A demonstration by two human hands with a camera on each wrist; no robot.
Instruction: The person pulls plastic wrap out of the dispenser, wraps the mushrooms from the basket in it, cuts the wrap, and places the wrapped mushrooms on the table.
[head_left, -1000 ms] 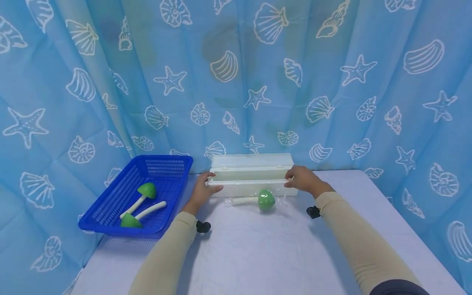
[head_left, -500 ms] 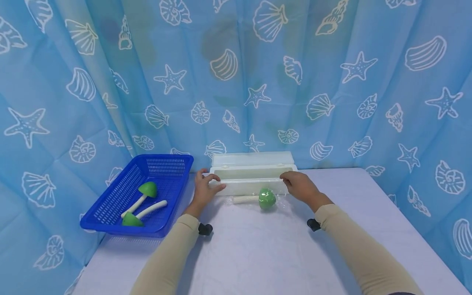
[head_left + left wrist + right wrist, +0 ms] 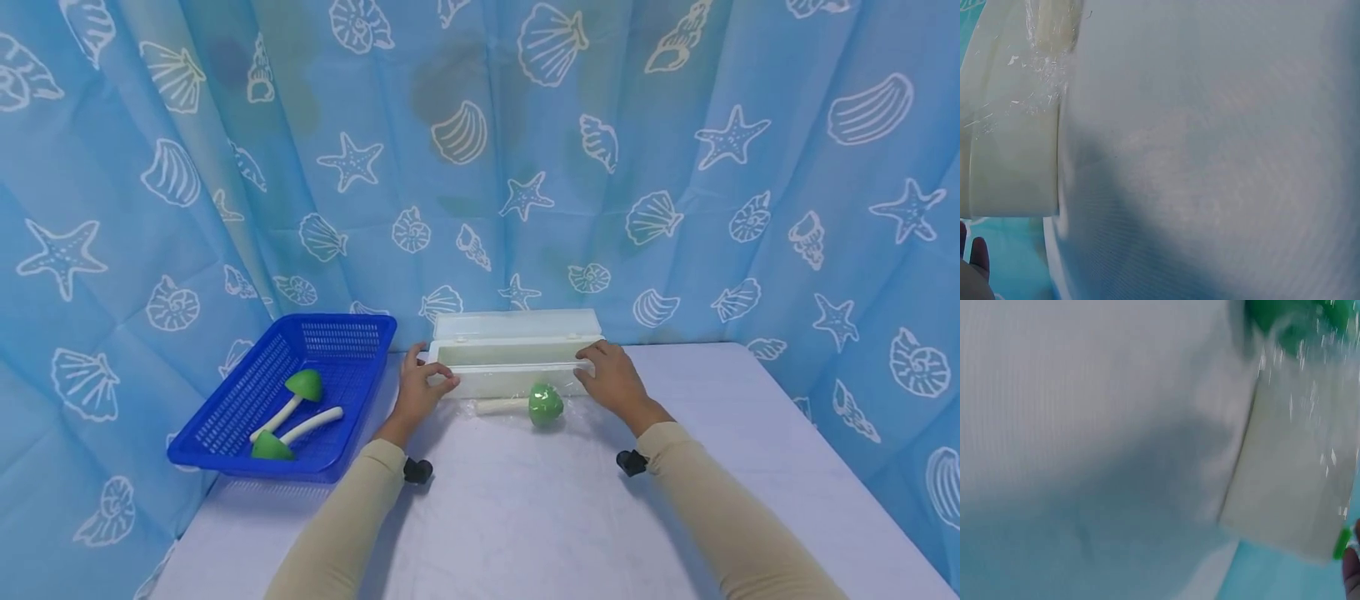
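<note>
White box (image 3: 487, 384) at 12 o'clock on tabletop (image 3: 525, 517), lid (image 3: 517, 322) swung back. Green-capped mushroom (image 3: 543, 406) at box's 6 o'clock, in clear film (image 3: 1041, 81) that overlaps box front.

Left hand (image 3: 418, 387) at box's 9 o'clock, right hand (image 3: 617, 383) at 3, fingers bent; can't tell if either grip pinches film or rim (small green piece (image 3: 1342, 544) near right fingertips, purpose unclear).

Risks: uneven pull could skew film or skid light-looking box; film snag could roll mushroom.

Blue basket (image 3: 345, 337) at 10 o'clock, two mushrooms (image 3: 306, 385) inside.
</note>
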